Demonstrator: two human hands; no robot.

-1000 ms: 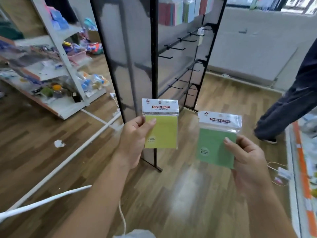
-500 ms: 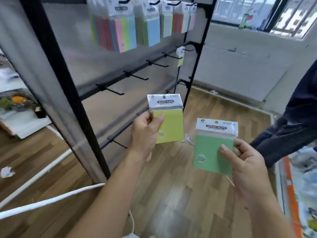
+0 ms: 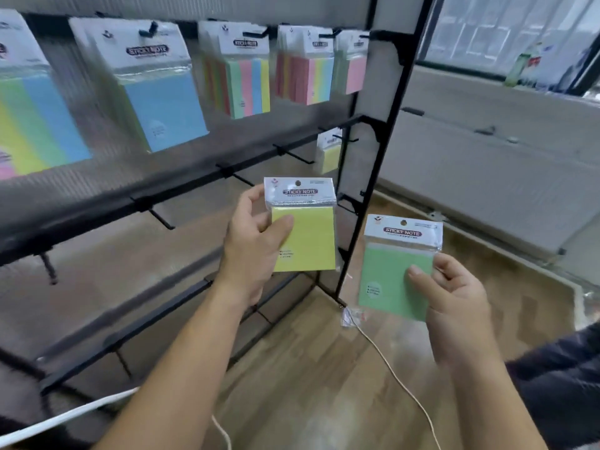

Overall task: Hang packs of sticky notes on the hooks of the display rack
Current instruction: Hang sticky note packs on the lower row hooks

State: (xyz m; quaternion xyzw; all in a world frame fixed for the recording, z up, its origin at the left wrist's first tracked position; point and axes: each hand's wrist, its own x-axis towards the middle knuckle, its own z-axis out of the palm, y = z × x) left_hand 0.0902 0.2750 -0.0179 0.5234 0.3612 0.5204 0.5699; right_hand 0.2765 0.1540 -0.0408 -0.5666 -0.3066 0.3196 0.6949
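- The left hand (image 3: 256, 245) holds a yellow sticky note pack (image 3: 308, 235), thumb on its front, right in front of the display rack (image 3: 181, 183).
- The right hand (image 3: 454, 297) pinches a green sticky note pack (image 3: 389, 277), just off the rack's right end.
- The two hands are apart, and neither pack is on a hook.
- Bare hooks (image 3: 162, 219) stick out of the rack's middle bar, near the yellow pack.
- Colourful packs (image 3: 162, 92) hang along the rack's top row.
- One small yellow pack (image 3: 329, 154) hangs at the right end of the middle bar.
- A white cord (image 3: 399, 381) lies on the wood floor by the rack's foot.
- A dark sleeve (image 3: 558, 378) shows far right of the rack.
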